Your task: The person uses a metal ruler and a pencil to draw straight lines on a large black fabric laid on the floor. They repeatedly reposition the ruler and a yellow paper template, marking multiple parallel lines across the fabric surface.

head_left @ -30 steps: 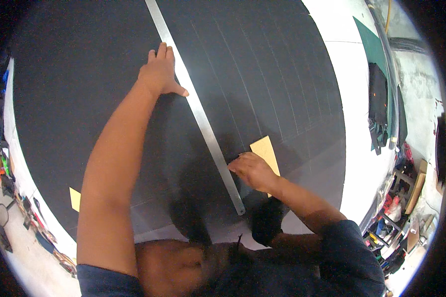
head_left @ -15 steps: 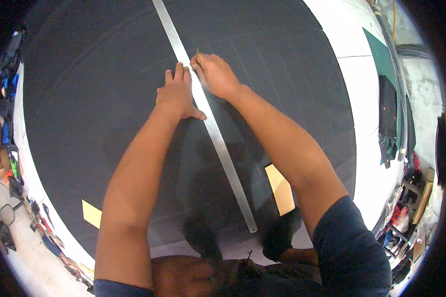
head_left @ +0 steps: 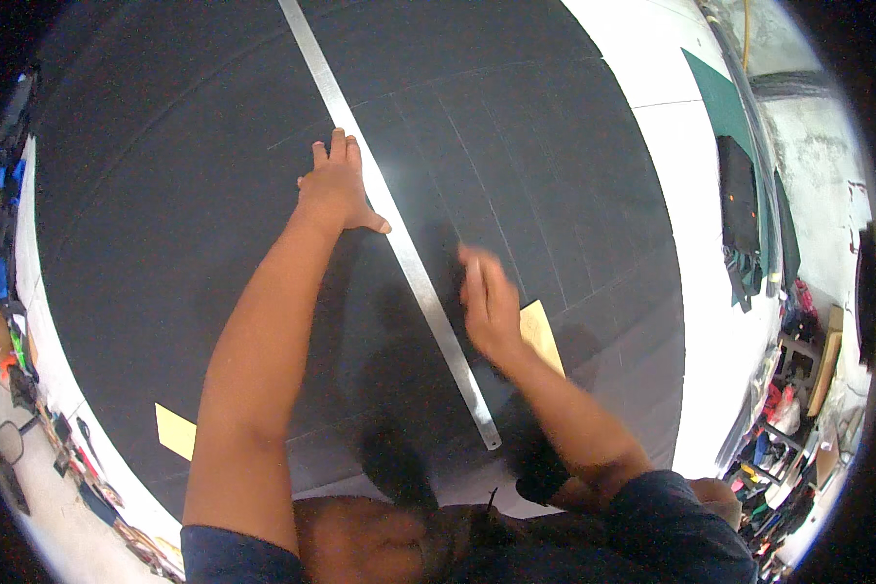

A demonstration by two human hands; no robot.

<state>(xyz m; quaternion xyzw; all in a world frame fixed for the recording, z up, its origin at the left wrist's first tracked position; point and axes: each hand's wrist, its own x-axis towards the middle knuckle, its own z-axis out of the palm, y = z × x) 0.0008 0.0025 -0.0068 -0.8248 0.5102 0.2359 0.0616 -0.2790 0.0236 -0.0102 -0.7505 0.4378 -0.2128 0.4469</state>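
Metal ruler (head_left: pixel 421 284) held steady

It lies slantwise on black cloth (head_left: pixel 214 175) over the white tabletop (head_left: pixel 676 146); the left hand (head_left: pixel 336 190) has its grip spread along one edge, presumably to stop sliding; the right hand (head_left: pixel 492 302) is curled, apart from the ruler, too blurred to tell whether it pinches anything; its wrist partly hides one yellow card (head_left: pixel 541 336); another yellow card (head_left: pixel 174 430) sits beside the left forearm (head_left: pixel 253 341).

The person's left arm (head_left: pixel 248 375) extends forward, left hand (head_left: pixel 337 195) splayed, thumb (head_left: pixel 383 226) out; the blurred right hand (head_left: pixel 493 307) is partly curled.
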